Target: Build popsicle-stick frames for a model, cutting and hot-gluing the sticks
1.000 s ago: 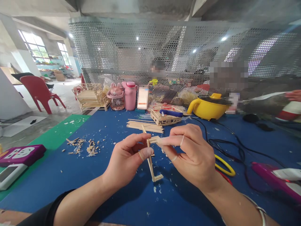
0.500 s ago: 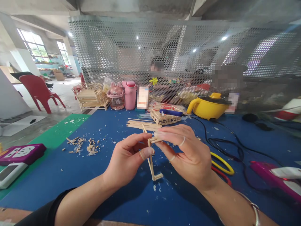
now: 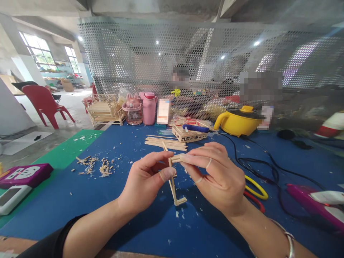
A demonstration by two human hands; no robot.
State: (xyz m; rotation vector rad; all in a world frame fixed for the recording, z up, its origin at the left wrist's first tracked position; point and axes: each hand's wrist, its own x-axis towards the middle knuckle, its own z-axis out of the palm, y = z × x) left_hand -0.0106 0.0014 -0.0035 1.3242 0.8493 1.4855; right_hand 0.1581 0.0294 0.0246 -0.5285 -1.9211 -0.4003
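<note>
Head view: the left hand (image 3: 147, 176) pinches a stick frame (image 3: 173, 188), its long axis steep in view, short ends (image 3: 182, 201) pointing right. The right hand (image 3: 218, 176) pinches the upper one.

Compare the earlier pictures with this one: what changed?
The right hand's fingertips moved left along the stick frame's short upper piece, then back right. At the far right, another person's hand by the red-and-white object went out of view. The left hand stayed pinching the frame; the loose sticks and yellow pot stayed put.
</note>
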